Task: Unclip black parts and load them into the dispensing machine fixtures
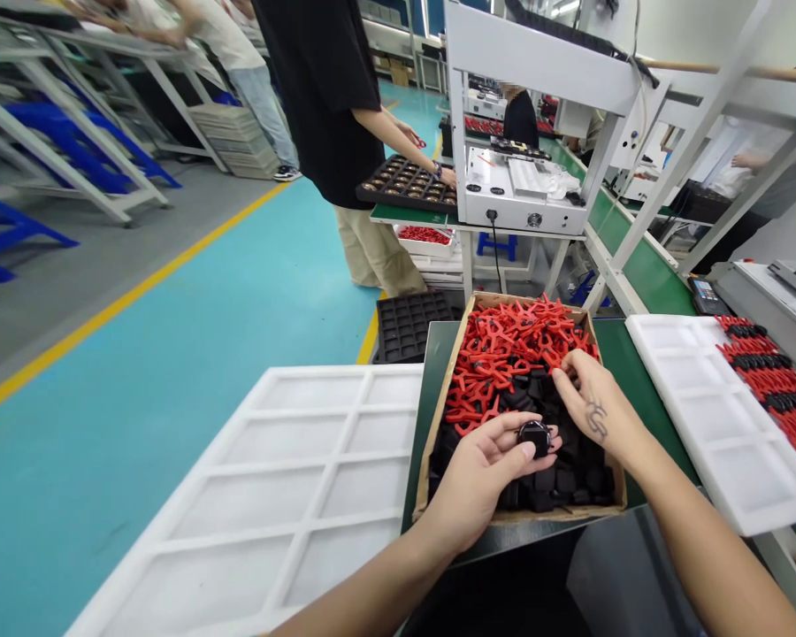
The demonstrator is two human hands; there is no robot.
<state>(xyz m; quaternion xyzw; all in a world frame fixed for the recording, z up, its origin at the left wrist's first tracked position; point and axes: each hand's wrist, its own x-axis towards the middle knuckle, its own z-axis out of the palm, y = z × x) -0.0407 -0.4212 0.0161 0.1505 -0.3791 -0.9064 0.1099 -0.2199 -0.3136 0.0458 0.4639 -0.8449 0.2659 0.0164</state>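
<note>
My left hand holds a small round black part with a shiny rim between thumb and fingers, above the near side of a cardboard box. The box holds a heap of red plastic clips at its far side and many black pieces at its near side. Over the right side of the box, my right hand has thumb and forefinger closed at a red clip on the heap's edge. Its other fingers are curled and partly hidden.
White divided trays lie on the left and right; rows of red clips with black parts are beyond the right one. Ahead, a co-worker in black stands by a dark compartment tray and a white machine.
</note>
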